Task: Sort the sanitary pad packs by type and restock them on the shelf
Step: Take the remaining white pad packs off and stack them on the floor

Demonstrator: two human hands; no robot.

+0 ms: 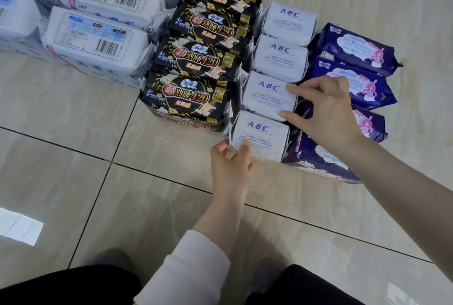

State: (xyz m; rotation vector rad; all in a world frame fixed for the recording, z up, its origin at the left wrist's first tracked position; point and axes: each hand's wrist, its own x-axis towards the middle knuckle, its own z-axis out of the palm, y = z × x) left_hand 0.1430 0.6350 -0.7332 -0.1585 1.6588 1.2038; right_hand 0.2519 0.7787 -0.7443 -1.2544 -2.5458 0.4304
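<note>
- The floor (73,157) is glossy beige tile with a marbled pattern, cut by thin dark grout lines; a bright patch of light reflects at the far left.
- At the upper left lie large white packs (90,40), puffy pillow shapes in soft crinkled plastic, barcode side up and stacked on each other.
- Just beside them runs a row of black packs (193,57), shiny film printed with gold flowers and red-and-gold lettering. Each overlaps the next like roof tiles, and more black packs lie beneath them.
- Next comes a row of four small white packs, matte and blocky with rounded corners and blue "ABC" lettering.
- The left hand (230,167), coming out of a white knit sleeve (186,270), grips the near left corner of the nearest small white pack (259,135). Its thumb is on the front face and its fingers are curled round the side.
- The right hand (323,108), on a bare forearm, pinches the right end of the second small white pack (268,96), forefinger on the far edge and thumb on the near edge.
- Furthest right sit dark blue packs (355,47), glossy film with white speech-bubble shapes and a pink-haired cartoon figure. They overlap and are partly hidden under the right arm.
</note>
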